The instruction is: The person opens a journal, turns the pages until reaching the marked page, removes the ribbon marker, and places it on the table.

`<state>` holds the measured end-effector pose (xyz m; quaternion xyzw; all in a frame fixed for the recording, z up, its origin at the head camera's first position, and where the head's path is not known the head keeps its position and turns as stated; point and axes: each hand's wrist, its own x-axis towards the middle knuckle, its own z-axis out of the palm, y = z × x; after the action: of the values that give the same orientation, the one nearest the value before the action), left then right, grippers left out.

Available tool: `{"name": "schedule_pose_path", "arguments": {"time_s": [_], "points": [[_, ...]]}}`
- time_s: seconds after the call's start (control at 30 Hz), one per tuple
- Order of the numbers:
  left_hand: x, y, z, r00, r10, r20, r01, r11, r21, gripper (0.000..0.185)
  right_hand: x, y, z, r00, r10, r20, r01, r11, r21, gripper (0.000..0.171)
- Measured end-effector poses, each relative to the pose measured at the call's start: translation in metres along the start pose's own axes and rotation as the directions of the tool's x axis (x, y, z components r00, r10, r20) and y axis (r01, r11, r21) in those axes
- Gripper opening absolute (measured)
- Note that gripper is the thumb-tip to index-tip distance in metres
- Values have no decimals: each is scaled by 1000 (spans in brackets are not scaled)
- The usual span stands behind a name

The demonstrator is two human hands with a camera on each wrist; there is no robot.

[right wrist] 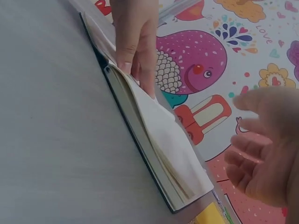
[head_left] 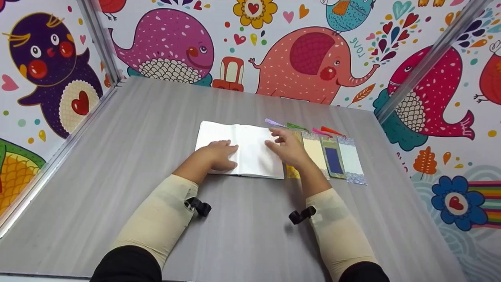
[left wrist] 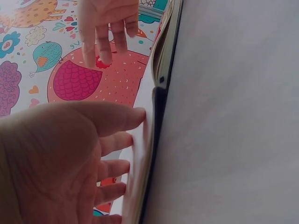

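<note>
An open notebook (head_left: pixel 256 152) with blank white pages and a dark cover lies on the grey table. My left hand (head_left: pixel 220 155) rests on its left page near the spine, fingers spread; in the left wrist view the fingertips (left wrist: pixel 139 116) touch the paper. My right hand (head_left: pixel 287 147) hovers over the right page's outer edge, its fingers loosely bent and holding nothing. The right wrist view shows that hand (right wrist: pixel 268 149) apart from the raised page edges (right wrist: pixel 163 135). Beside it lie several tasselled bookmarks, among them a yellow one (head_left: pixel 292 172), partly hidden by the right hand.
Right of the notebook lie a cream bookmark (head_left: pixel 314 150), a green-and-blue bookmark (head_left: pixel 334 158) and a pale blue bookmark (head_left: pixel 351 156). Their tassels (head_left: pixel 297 126) point toward the back. Cartoon-printed walls (head_left: pixel 250 43) with metal corner posts (head_left: pixel 102 43) enclose the table (head_left: pixel 117 137).
</note>
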<state>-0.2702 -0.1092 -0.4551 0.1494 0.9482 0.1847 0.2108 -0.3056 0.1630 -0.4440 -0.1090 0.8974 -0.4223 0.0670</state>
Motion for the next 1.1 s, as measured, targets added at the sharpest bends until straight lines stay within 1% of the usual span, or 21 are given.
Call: {"name": "schedule_pose_path", "arguments": {"time_s": [0.07,0.13,0.17,0.27,0.33,0.43,0.5,0.63,0.77,0.9,1.1], "points": [[0,0,0,1000,-2,-7,2,1000,3,77,-2,1,5,994,-97,55,102,990,-98,64],[0,0,1,1000,-5,-16,5,1000,2,77,-4,1,10,983,-150,108,169,966,-195,70],[0,0,1,1000,-5,-22,5,1000,0,77,-6,1,13,978,-160,132,189,951,-246,72],[-1,0,2,999,-13,-35,13,1000,-8,77,-9,1,19,970,-144,196,212,897,-389,80],[-2,0,3,999,-20,-39,19,1000,-12,77,-10,2,23,966,-116,233,218,852,-476,85],[-2,0,3,999,-34,-38,34,999,-11,79,-9,5,26,957,-67,282,219,806,-550,88],[-1,1,3,998,-38,-42,37,999,-5,81,-9,7,27,949,-40,312,222,787,-575,87],[0,1,3,998,-28,-55,29,999,15,86,-7,11,26,932,5,363,228,771,-595,82],[-3,-2,1,998,-26,-59,26,1000,15,94,-7,11,25,917,18,398,245,764,-597,79],[-8,-7,-3,999,-22,-43,22,1000,2,105,-8,9,24,913,21,408,251,759,-600,80],[-12,-10,-5,1000,-21,-14,21,999,28,122,-9,7,24,910,19,415,258,757,-600,80]]}}
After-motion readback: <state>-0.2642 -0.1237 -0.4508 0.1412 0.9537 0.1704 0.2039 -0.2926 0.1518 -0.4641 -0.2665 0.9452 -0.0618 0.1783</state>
